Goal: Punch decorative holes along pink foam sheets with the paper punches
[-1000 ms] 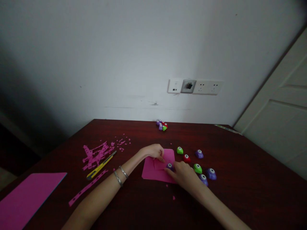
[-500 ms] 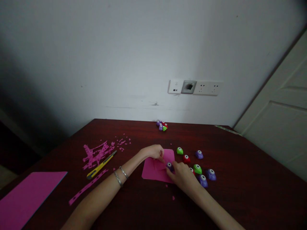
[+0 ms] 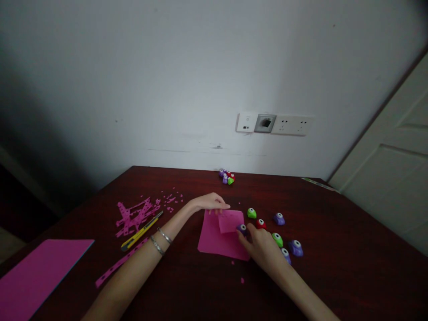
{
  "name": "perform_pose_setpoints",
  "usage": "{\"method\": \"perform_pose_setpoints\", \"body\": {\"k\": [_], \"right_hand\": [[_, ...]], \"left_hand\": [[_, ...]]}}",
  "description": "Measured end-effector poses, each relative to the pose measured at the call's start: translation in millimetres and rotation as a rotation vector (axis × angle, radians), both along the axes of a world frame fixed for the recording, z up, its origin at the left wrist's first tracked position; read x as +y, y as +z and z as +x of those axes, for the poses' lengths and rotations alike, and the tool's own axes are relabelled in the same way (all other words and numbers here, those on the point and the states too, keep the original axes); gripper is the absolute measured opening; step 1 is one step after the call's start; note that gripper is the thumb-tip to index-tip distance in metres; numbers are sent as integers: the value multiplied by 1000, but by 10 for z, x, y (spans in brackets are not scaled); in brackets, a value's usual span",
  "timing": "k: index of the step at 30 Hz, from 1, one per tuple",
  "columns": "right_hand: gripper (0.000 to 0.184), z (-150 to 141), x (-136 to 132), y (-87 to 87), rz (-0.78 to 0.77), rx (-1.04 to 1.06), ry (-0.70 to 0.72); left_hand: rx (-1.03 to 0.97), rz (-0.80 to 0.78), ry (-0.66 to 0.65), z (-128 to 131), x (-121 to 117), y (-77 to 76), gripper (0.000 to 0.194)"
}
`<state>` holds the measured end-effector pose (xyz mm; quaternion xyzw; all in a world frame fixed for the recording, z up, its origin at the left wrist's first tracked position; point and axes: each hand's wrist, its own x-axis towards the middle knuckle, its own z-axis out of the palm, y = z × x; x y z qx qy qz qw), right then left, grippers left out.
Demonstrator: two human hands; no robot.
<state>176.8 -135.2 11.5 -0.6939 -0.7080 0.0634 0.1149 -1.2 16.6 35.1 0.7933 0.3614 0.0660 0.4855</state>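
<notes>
A pink paper sheet (image 3: 214, 244) lies in front of me, with a smaller pink piece (image 3: 230, 222) on its upper right part. My left hand (image 3: 211, 203), two silver bangles at its wrist, is over the sheet's far left edge with fingers stretched out and nothing visibly held. Between the fingers of my right hand (image 3: 262, 245) is a small purple craft punch (image 3: 241, 229), at the right edge of the smaller piece. Close by stand a green punch (image 3: 252, 213), a red punch (image 3: 261, 224) and several others in purple and green.
Left on the dark wooden table (image 3: 187, 285) are pink paper scraps (image 3: 133, 216), a yellow utility knife (image 3: 142, 232), a punched strip (image 3: 117, 265) and a large pink sheet (image 3: 40, 276). More punches (image 3: 226, 176) cluster by the wall, below the sockets (image 3: 290, 125).
My left hand has lifted off the middle of the paper and moved toward its far edge, its fingers straightening. My right hand has shifted slightly right with the purple punch.
</notes>
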Motion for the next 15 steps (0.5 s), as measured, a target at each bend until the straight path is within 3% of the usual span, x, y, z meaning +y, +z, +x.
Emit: {"method": "perform_pose_setpoints", "body": {"k": [4,15], "right_hand": [[30,11,6,-20,3,-13,-2],[28,-5,-14,-15,12,13,7]], "left_hand": [[14,-36,-63,38,-67,-57,45],[-28,-22,-46,151,-170,-174,42]]}}
